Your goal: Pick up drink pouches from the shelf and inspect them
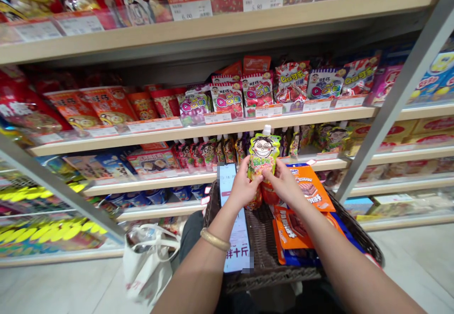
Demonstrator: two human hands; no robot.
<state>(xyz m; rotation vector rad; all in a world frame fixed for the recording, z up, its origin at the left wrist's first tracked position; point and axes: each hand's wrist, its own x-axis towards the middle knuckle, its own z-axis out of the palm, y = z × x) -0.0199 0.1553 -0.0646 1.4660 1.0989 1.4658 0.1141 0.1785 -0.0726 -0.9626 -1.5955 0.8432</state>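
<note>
Between my two hands stands a green jelly drink pouch (265,152) with a white spout cap and a grinning cartoon face, held upright. My left hand (247,184) grips its left edge, a gold bangle on the wrist. On the other edge, my right hand (282,181) closes with its thumb near the pouch's lower front. Beneath them sits a dark brown wicker basket (260,238). Inside it, orange snack packets (294,226) lie on the right, and a phone (234,229) with a lit screen rests at the left. Reddish packs below the hands are partly hidden.
Store shelves (198,134) cross the view, with candy bags (227,99) on the middle level and spouted pouches (205,153) below. Slanting metal posts (393,101) flank the section. A white tote bag (149,262) stands on the tiled floor at the left.
</note>
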